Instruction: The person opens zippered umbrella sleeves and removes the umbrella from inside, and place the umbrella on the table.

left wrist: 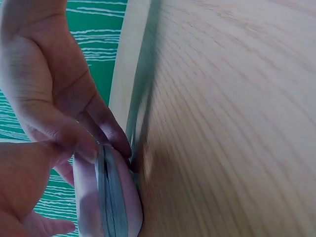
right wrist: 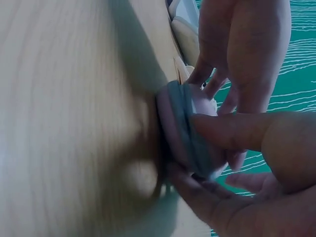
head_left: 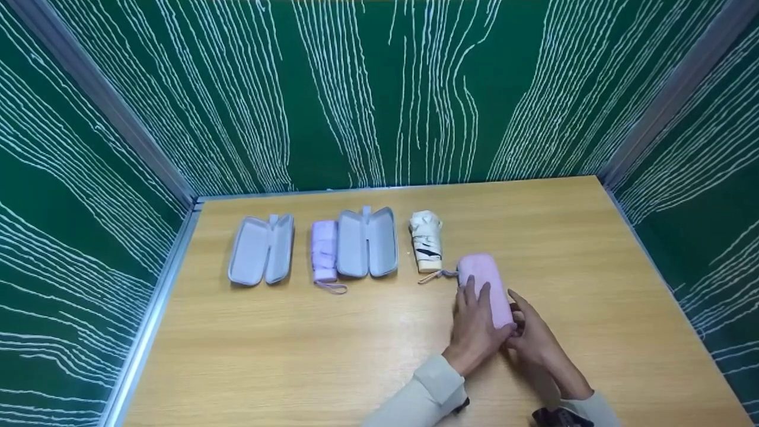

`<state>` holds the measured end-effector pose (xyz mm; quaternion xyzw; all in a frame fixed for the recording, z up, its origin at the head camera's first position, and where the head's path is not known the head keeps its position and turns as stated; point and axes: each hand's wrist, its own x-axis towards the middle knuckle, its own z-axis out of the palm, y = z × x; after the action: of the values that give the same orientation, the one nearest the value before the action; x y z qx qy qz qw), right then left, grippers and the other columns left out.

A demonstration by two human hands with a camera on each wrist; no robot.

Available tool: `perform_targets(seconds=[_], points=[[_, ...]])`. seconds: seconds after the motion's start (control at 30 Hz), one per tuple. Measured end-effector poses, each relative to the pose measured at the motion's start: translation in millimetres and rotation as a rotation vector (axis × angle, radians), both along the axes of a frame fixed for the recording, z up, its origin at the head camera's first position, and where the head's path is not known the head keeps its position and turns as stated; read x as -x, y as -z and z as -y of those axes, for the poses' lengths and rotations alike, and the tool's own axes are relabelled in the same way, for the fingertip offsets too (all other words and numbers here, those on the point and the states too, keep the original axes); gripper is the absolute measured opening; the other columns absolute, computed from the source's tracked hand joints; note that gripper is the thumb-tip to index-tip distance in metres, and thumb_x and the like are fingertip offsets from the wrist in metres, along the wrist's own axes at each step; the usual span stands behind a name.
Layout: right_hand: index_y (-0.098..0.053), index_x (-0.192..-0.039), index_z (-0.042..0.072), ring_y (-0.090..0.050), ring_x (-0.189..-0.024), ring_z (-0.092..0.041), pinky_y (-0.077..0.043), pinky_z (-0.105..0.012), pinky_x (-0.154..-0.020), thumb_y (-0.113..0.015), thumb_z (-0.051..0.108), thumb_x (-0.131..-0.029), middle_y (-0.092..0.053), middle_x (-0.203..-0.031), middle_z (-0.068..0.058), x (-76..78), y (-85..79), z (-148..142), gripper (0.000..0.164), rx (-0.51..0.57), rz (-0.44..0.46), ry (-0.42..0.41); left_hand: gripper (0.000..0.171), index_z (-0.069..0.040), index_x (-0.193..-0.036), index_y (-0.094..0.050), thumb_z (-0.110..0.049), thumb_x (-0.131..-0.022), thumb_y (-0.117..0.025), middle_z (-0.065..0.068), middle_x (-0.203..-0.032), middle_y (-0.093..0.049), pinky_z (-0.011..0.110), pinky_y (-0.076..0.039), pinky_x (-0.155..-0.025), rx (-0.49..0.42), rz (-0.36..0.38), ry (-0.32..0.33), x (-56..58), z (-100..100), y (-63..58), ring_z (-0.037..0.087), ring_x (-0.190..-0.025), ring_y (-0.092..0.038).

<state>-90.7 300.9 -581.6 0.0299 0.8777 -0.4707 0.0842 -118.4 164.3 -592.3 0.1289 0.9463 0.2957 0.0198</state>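
Observation:
A closed pink zippered case (head_left: 481, 270) lies on the table at the right of the head view. My left hand (head_left: 474, 329) holds it from above, fingers spread over its top and left side, thumb at the near end. My right hand (head_left: 539, 341) is at the near right corner, its thumb and fingers pinching the case along the seam. The left wrist view shows the grey zipper band (left wrist: 112, 197) running between the pink halves. Whether a zipper pull is between the right fingers is hidden. A short strap (head_left: 431, 276) sticks out at the case's left.
Left of the pink case lies a folded cream umbrella (head_left: 426, 237). Further left are an open grey-lined case (head_left: 382, 243), a folded purple umbrella (head_left: 324, 249) touching it, and another open grey-lined case (head_left: 249, 252). Green walls (head_left: 379, 89) with white lines border the wooden table (head_left: 267, 350).

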Motion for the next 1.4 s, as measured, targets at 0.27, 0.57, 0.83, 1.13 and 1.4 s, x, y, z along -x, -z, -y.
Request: perform_targets(seconds=[0.27,0.57,0.83,1.13,1.4], points=[[-0.027,-0.159,-0.014,-0.057,-0.126,-0.059,-0.061,-0.029,-0.087,-0.064,-0.025,-0.082,-0.044,-0.143,-0.039,-2.3,3.6,-1,0.086,0.037,-0.012,0.002,0.097,-0.009,-0.158,-0.045,-0.050,-0.080,-0.087,0.016,-0.164,-0.036,0.041,-0.042,-0.117,0.011,-0.038,-0.015,1.5,0,2.2,0.032,-0.147,-0.039],[-0.036,-0.156,-0.013,-0.059,-0.125,-0.058,-0.060,-0.029,-0.093,-0.066,-0.026,-0.083,-0.047,-0.139,-0.038,-2.4,0.1,-2,0.080,0.100,-0.039,0.017,0.095,-0.013,-0.159,-0.046,-0.038,-0.078,-0.088,0.016,-0.164,-0.035,0.042,-0.042,-0.117,-0.096,0.001,-0.024,3.0,6,-0.1,0.031,-0.147,-0.040],[-0.036,-0.156,-0.014,-0.060,-0.123,-0.057,-0.060,-0.027,-0.090,-0.064,-0.027,-0.084,-0.048,-0.141,-0.041,0.0,1.6,-1,0.078,0.134,-0.035,0.009,0.091,-0.016,-0.157,-0.049,-0.035,-0.076,-0.087,0.016,-0.164,-0.036,0.042,-0.045,-0.114,-0.174,0.003,-0.030,3.5,10,1.6,0.031,-0.143,-0.046],[-0.035,-0.154,-0.016,-0.061,-0.124,-0.055,-0.060,-0.043,-0.096,-0.061,-0.016,-0.095,-0.050,-0.144,-0.041,2.1,6.7,-1,0.065,0.062,-0.042,0.019,0.090,-0.021,-0.160,-0.049,-0.033,-0.080,-0.087,0.021,-0.165,-0.034,0.038,-0.049,-0.109,-0.214,-0.009,0.006,3.2,17,-0.6,0.033,-0.139,-0.051],[-0.038,-0.151,-0.018,-0.061,-0.124,-0.057,-0.058,-0.044,-0.100,-0.054,-0.011,-0.100,-0.055,-0.137,-0.043,5.0,11.9,-2,0.054,0.054,-0.057,0.066,0.083,-0.024,-0.161,-0.047,-0.033,-0.087,-0.084,0.022,-0.168,-0.029,0.032,-0.049,-0.109,-0.256,0.039,0.089,6.0,32,-6.1,0.036,-0.142,-0.050]])
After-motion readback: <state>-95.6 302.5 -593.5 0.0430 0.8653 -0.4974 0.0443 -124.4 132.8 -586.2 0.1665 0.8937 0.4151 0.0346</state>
